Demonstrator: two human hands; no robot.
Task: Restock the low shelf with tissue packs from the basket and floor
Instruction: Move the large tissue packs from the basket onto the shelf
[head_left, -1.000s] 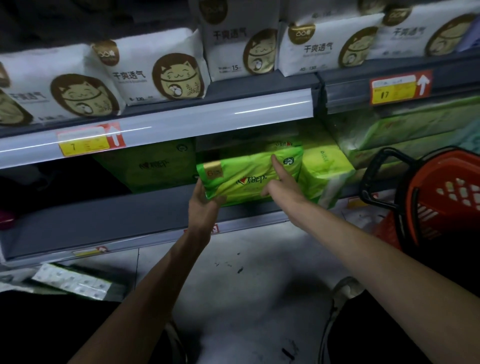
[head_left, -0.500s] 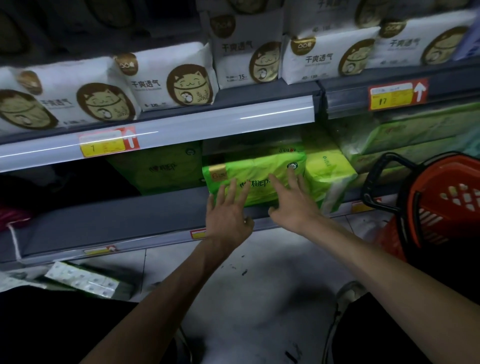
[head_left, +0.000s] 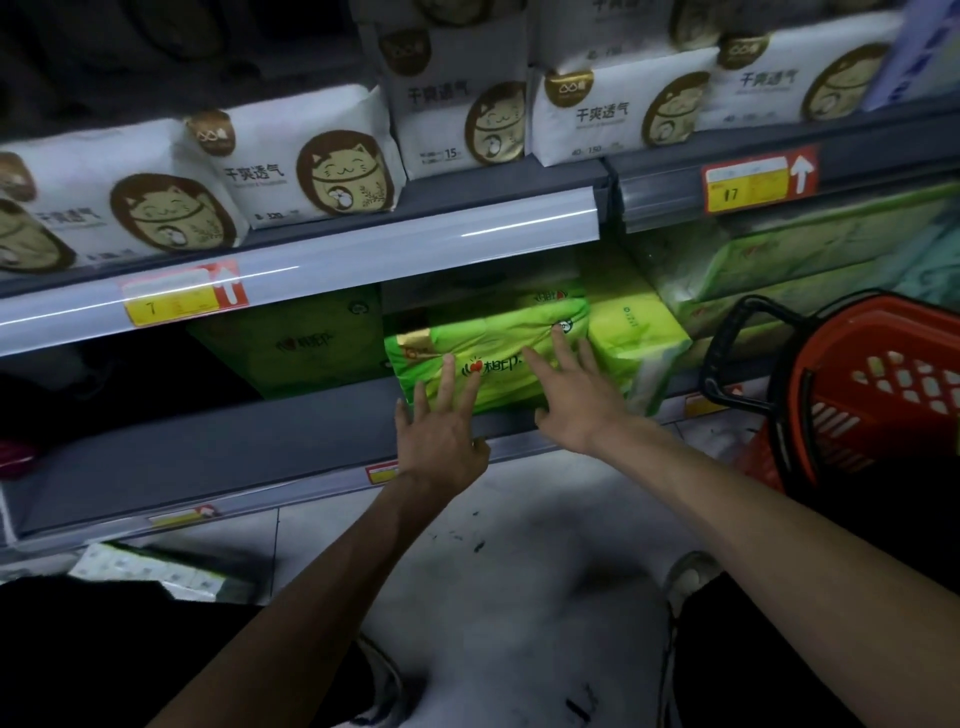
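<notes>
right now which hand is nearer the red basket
Right. The right hand touches the green tissue pack, left of the red basket; the left hand touches the same pack farther left.

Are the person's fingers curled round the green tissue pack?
No, the left hand and right hand both lay straight, spread fingers flat against the front of the green tissue pack.

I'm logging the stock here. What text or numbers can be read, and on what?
"干爽透气": white packs.
"15": middle white pack.
"7": left price tag.
"17": right price tag.
"相印", after a heart: green pack.
Small print on the packs and the low tags: too blurred to read.
</notes>
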